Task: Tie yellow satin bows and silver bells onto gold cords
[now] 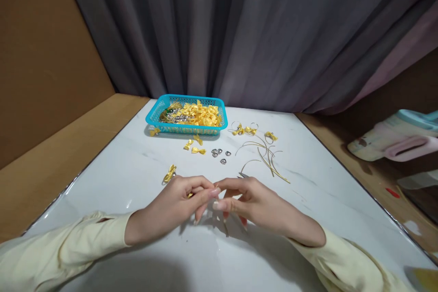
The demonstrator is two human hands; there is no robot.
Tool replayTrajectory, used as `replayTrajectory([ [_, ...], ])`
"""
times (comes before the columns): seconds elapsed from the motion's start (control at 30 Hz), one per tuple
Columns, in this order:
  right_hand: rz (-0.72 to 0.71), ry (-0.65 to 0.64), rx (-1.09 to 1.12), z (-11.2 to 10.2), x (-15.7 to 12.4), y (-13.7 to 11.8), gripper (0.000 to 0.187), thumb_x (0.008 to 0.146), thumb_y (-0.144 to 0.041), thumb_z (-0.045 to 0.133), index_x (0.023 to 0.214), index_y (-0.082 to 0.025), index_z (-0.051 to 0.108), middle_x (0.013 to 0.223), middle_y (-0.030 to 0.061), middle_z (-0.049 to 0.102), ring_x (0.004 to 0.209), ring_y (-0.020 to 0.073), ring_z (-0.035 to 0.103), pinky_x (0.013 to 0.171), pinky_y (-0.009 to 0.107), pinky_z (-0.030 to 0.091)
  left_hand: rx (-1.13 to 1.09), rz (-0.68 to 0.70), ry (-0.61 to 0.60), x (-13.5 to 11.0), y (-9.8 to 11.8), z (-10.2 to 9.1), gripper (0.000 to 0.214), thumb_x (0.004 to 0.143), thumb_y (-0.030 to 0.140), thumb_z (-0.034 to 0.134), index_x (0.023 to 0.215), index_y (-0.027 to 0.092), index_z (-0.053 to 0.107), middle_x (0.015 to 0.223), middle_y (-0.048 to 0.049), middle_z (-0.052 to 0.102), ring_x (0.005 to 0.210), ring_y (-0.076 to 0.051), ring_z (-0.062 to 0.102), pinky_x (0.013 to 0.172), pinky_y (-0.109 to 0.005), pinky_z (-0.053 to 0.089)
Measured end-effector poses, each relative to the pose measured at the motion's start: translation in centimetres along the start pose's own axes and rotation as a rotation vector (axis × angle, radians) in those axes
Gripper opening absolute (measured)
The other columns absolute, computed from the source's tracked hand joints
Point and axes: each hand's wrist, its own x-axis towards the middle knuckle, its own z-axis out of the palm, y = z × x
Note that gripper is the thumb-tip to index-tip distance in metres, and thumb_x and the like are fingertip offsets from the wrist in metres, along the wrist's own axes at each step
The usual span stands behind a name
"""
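My left hand [186, 198] is closed in a pinch, with a bit of yellow ribbon bow [190, 195] showing between its fingers; most of that piece is hidden. Against its fingertips rests the forefinger of my right hand [251, 203], whose fingers are curled; what they hold, if anything, is too small to make out. A short thin piece of wire [226, 229] shows below the fingers. Beyond my left hand lies a yellow bow with a ring [169, 174]. Dark pointed tool tips [243, 175] stick out behind my right hand.
A blue basket [186, 130] holds yellow bows and silver pieces. Loose yellow bows [198, 150], silver heart-shaped pieces [223, 161], bows on rings [250, 131] and gold cords [270, 164] lie on the white table [328, 200]. A tumbler [379, 139] stands right; a curtain [219, 32] hangs behind.
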Motion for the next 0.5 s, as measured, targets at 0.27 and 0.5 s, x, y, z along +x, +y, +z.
replayTrajectory([
  [0.27, -0.031, 0.180, -0.043, 0.9, 0.1, 0.6, 0.025, 0.086, -0.028, 0.049, 0.070, -0.014, 0.062, 0.059, 0.0010, 0.062, 0.042, 0.0069, 0.052, 0.044, 0.018, 0.038, 0.015, 0.053, 0.006, -0.1, 0.2, -0.2, 0.031, 0.091, 0.035, 0.040, 0.075, 0.017, 0.060, 0.059, 0.0030, 0.057, 0.058, -0.010, 0.049, 0.059, -0.022, 0.037],
  [0.5, -0.149, 0.288, -0.380, 0.6, -0.3, 0.1, 0.026, 0.087, -0.022, 0.046, 0.068, -0.015, 0.061, 0.049, -0.0015, 0.057, 0.042, 0.0072, 0.048, 0.048, 0.018, 0.037, 0.072, 0.109, 0.119, 0.1, -0.9, 0.0, 0.022, 0.090, 0.030, 0.043, 0.078, 0.017, 0.056, 0.057, 0.0050, 0.057, 0.050, -0.008, 0.046, 0.050, -0.020, 0.034],
])
